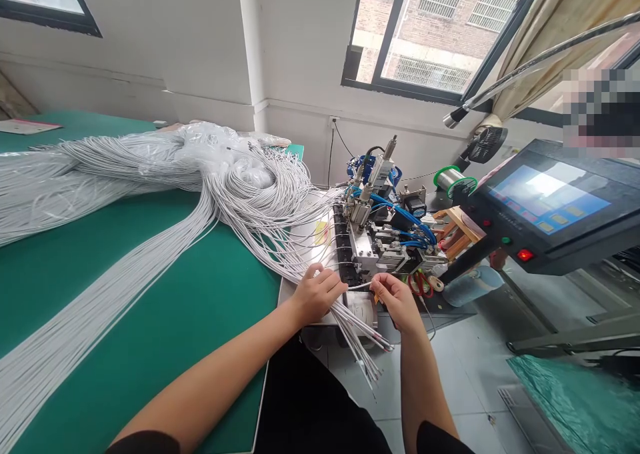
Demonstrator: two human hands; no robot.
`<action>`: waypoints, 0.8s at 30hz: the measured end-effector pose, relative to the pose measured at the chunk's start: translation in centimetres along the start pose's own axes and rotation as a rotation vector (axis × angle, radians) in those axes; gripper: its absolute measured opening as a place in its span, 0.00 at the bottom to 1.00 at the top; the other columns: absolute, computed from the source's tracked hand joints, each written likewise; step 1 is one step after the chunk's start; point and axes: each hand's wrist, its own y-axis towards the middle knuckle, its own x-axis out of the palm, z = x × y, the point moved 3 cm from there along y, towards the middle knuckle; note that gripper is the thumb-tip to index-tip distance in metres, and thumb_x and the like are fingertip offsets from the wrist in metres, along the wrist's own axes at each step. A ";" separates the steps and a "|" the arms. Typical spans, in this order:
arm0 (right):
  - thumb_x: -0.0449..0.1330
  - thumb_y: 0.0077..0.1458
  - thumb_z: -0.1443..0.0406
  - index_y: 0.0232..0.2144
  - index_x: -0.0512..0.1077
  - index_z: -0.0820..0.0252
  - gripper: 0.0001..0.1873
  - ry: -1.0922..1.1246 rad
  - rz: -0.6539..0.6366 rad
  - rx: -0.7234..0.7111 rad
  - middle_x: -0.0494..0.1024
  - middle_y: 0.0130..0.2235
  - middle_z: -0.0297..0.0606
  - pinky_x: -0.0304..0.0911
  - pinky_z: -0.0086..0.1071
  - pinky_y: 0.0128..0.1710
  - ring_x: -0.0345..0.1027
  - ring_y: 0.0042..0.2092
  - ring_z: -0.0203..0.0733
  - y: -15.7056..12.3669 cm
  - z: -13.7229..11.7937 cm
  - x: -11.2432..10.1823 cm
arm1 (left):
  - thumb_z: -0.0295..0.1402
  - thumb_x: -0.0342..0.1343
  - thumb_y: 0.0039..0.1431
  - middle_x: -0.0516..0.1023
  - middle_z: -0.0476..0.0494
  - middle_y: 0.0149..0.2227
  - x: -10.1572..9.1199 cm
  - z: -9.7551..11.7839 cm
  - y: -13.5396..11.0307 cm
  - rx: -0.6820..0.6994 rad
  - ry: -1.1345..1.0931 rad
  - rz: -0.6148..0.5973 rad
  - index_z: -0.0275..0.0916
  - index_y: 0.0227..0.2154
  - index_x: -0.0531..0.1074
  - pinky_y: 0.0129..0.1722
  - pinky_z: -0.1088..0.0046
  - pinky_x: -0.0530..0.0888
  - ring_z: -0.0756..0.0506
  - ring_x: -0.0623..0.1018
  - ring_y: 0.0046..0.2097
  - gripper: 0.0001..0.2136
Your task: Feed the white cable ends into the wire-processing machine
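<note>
The right hand (397, 301) pinches one thin, light-grey, round cable (360, 286) between thumb and fingertips pressed together; it stretches leftward to the left hand (319, 295), fingers curled nearly closed, their hold hidden. Loose light-grey cable ends (357, 327) jut below those fingers; a silver-and-black metal machine (364, 244) stands just beyond.

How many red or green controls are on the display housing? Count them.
3, in a row beneath the screen: small red control left, green control middle, lit red control right.
</note>
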 end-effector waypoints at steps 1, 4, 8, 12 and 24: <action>0.62 0.52 0.50 0.30 0.69 0.60 0.19 0.020 0.023 0.000 0.70 0.28 0.35 0.54 0.28 0.24 0.58 0.26 0.34 0.1 0.2 0.2 | 0.26 0.43 0.65 0.71 0.49 0.27 0.1 0.0 0.0 0.018 -0.005 -0.011 0.40 0.33 0.70 0.45 0.67 0.59 0.48 0.70 0.33 0.11; 0.63 0.49 0.48 0.28 0.69 0.60 0.21 0.077 0.091 0.014 0.69 0.26 0.35 0.49 0.28 0.21 0.53 0.23 0.33 0.3 0.3 0.9 | 0.25 0.41 0.63 0.72 0.49 0.28 0.2 0.0 0.0 0.070 -0.017 -0.051 0.40 0.33 0.70 0.46 0.67 0.59 0.48 0.70 0.34 0.12; 0.64 0.45 0.48 0.25 0.70 0.60 0.21 0.145 0.136 0.001 0.70 0.24 0.35 0.46 0.28 0.19 0.49 0.20 0.30 0.4 -0.1 1.7 | 0.23 0.42 0.61 0.72 0.49 0.28 0.4 0.0 -0.1 0.091 -0.020 -0.098 0.40 0.33 0.70 0.46 0.67 0.59 0.49 0.71 0.34 0.12; 0.62 0.50 0.49 0.27 0.72 0.61 0.20 0.043 0.164 -0.018 0.74 0.25 0.37 0.51 0.29 0.20 0.55 0.21 0.33 0.5 -0.1 1.1 | 0.23 0.43 0.60 0.72 0.50 0.27 0.1 0.0 -0.1 0.012 -0.004 -0.040 0.42 0.38 0.72 0.47 0.65 0.58 0.49 0.71 0.33 0.13; 0.55 0.55 0.55 0.25 0.69 0.59 0.15 -0.435 0.116 -0.109 0.71 0.23 0.33 0.56 0.30 0.28 0.62 0.26 0.39 1.8 1.6 0.2 | 0.22 0.49 0.55 0.75 0.46 0.33 0.7 0.0 0.1 -0.125 0.065 -0.051 0.44 0.41 0.75 0.52 0.57 0.55 0.46 0.73 0.39 0.16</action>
